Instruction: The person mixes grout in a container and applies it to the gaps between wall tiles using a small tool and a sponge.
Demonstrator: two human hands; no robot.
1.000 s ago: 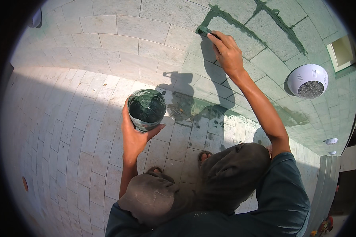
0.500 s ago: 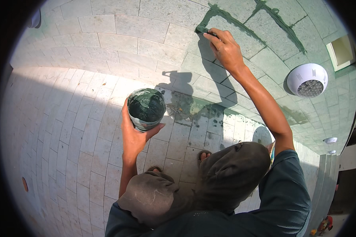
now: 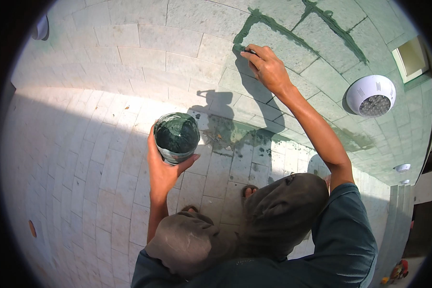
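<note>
My left hand (image 3: 164,172) is wrapped round a small round tub (image 3: 172,157), its wall streaked with green. Dark green grout (image 3: 175,137) coats the inside of the tub. At the tiled wall (image 3: 187,41), my right hand (image 3: 270,69) pinches a small spreader (image 3: 240,48) whose green-smeared end touches a joint between tiles. Most of the spreader is hidden by my fingers. From its tip a thick green grout line (image 3: 278,27) runs up and then slopes right along the joints; a second green line (image 3: 338,31) lies farther right.
A round white lamp (image 3: 371,96) juts from the wall right of my right arm, near a pale square recess (image 3: 412,60). Another lamp (image 3: 41,28) is at the far left. Green splashes (image 3: 254,144) mark the floor tiles at the wall's foot. Steps (image 3: 399,206) stand at the right.
My right hand has moved a little down along the joint with the spreader, and fresh green grout shows above its tip. My left hand still holds the tub in nearly the same place.
</note>
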